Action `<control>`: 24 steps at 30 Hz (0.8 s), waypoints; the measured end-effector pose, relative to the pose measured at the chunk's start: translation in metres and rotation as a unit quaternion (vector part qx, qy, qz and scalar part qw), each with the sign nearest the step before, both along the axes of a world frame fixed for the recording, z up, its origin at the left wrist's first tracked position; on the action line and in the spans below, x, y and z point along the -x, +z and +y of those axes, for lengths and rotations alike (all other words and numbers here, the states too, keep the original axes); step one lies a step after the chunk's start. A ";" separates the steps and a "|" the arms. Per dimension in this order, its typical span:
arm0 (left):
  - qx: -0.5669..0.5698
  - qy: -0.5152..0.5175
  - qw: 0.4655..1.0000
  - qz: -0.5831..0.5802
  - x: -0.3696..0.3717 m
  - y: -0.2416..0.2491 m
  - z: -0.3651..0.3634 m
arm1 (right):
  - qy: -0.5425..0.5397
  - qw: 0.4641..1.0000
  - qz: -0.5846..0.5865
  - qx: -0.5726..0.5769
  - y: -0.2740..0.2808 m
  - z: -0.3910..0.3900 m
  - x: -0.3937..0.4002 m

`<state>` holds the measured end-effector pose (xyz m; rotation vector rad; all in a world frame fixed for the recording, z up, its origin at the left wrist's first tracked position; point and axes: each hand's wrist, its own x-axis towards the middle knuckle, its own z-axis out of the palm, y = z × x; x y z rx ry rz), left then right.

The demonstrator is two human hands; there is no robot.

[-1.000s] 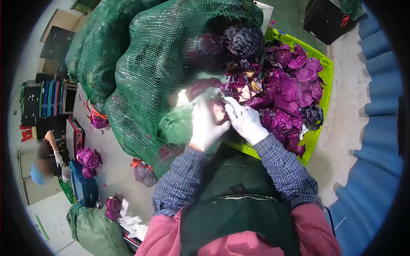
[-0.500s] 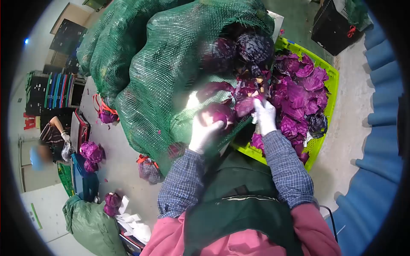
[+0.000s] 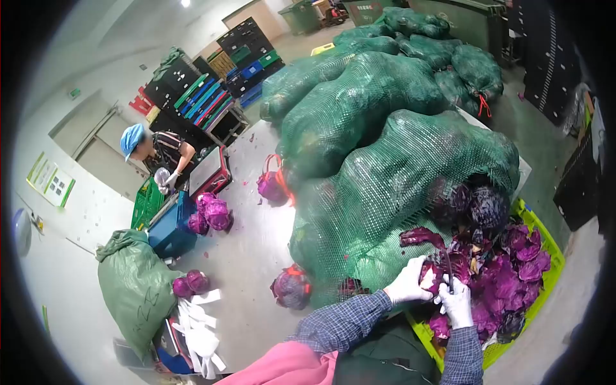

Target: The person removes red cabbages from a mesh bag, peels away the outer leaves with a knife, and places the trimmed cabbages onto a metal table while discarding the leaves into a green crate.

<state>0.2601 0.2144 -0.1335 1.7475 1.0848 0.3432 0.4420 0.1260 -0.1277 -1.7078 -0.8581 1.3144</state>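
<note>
My left hand point(image 3: 409, 283), in a white glove, is closed around a red cabbage point(image 3: 428, 277) with a pale cut patch facing me. Close on its right, my gloved right hand point(image 3: 457, 305) grips what looks like a small knife point(image 3: 448, 262), its dark narrow blade pointing up beside the cabbage. Beyond the hands, a green mesh sack point(image 3: 378, 186) lies open on the table, with dark whole cabbages point(image 3: 489, 206) at its mouth. A loose purple leaf point(image 3: 421, 237) rests on the mesh. Under and right of my hands, purple trimmings point(image 3: 504, 289) fill a yellow-green crate point(image 3: 550, 247).
More full mesh sacks point(image 3: 359, 115) are piled behind. Tagged cabbages point(image 3: 290, 287) sit on the metal table point(image 3: 240, 256). At the left, a co-worker point(image 3: 168, 154) handles a wrapped item near a blue bin point(image 3: 172, 224). White strips point(image 3: 199, 333) lie by a green sack point(image 3: 131, 289).
My view has swung up and left, showing more sacks and the co-worker. The cabbage stays in my left hand. My right hand has come closer to it, and the blade now shows.
</note>
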 end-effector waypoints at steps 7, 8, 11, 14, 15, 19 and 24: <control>-0.011 0.021 0.999 -0.022 0.001 0.002 -0.008 | -0.066 0.991 -0.109 -0.037 -0.023 -0.001 0.013; -0.038 0.020 0.998 -0.049 0.004 -0.008 -0.009 | -0.104 0.994 -0.038 -0.009 -0.024 0.000 0.011; -0.038 0.004 0.999 -0.019 0.005 0.009 0.000 | -0.160 0.983 0.091 -0.008 -0.003 -0.004 0.020; 0.101 0.062 0.975 -0.187 0.002 -0.028 -0.013 | -0.145 0.988 -0.045 -0.041 -0.024 -0.009 0.020; 0.105 0.061 0.976 -0.180 0.001 -0.025 -0.016 | -0.171 0.984 -0.015 -0.039 -0.021 -0.013 0.022; 0.231 0.135 0.931 -0.247 0.011 0.012 -0.006 | -0.129 0.956 -0.261 0.035 -0.076 -0.046 0.001; 0.166 0.123 0.949 -0.239 0.028 -0.027 0.022 | -0.229 0.973 -0.022 0.001 -0.065 -0.088 -0.005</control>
